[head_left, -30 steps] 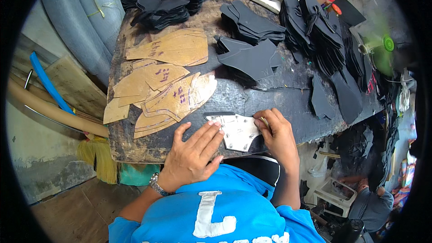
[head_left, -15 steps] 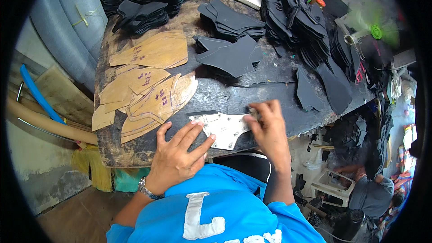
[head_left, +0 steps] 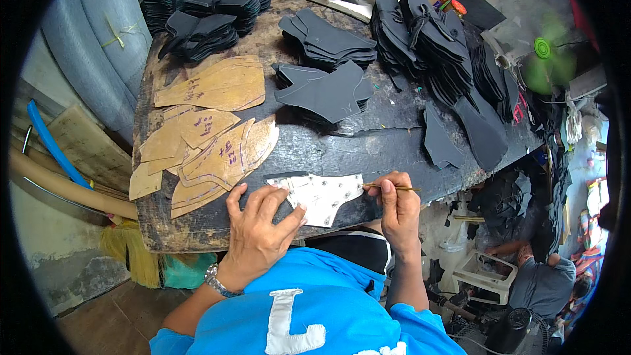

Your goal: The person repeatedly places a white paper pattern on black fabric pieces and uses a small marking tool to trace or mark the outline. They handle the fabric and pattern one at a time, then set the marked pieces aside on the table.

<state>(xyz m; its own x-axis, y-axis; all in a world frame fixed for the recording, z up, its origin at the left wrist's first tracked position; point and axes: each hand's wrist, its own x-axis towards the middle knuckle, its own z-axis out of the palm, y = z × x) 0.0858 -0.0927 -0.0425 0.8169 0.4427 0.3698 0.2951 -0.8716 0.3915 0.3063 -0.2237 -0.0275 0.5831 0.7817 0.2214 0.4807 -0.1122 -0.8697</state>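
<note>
Pale template (head_left: 321, 197) at the worktable's (head_left: 368, 151) near edge.
My left hand (head_left: 259, 230) spreads flat pinning it; my right hand (head_left: 399, 207) pinches a thin stick (head_left: 393, 188). Light, stiffish, probably slides.

On the worn, rough, dark-stained wooden bench (head_left: 368, 148), matt black leather-like cut pieces (head_left: 325, 89) lie in stacks toward the far edge, tan cardboard patterns (head_left: 210, 138) at the left edge look dull and scuffed, and a pale, speckled card template (head_left: 322, 197) rests at the near edge.
</note>
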